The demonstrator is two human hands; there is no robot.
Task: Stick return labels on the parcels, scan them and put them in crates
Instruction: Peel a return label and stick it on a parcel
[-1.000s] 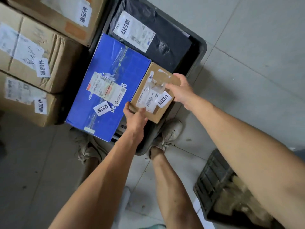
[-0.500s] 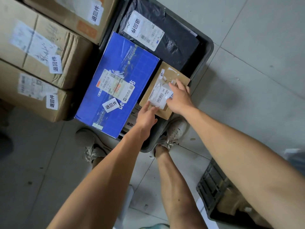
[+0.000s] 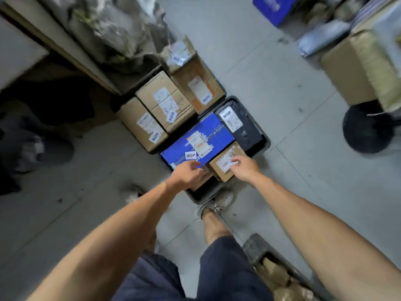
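A small cardboard box with a white label lies in the near right corner of a dark crate. My right hand rests over it with its fingertips on the label. Just left of the box, my left hand hovers with loosely curled fingers over the near end of a blue box; I see nothing in it. A black poly bag with a white label fills the crate's far end. The frame is blurred.
Several labelled cardboard boxes sit in a second crate to the left. Another dark crate with brown parcels stands at the lower right by my leg. A big cardboard box and a black round object stand at the right.
The view has pulled back and up, so more of the floor shows. My left hand has come off the small box's near corner and shifted left. My right hand stays on the label.
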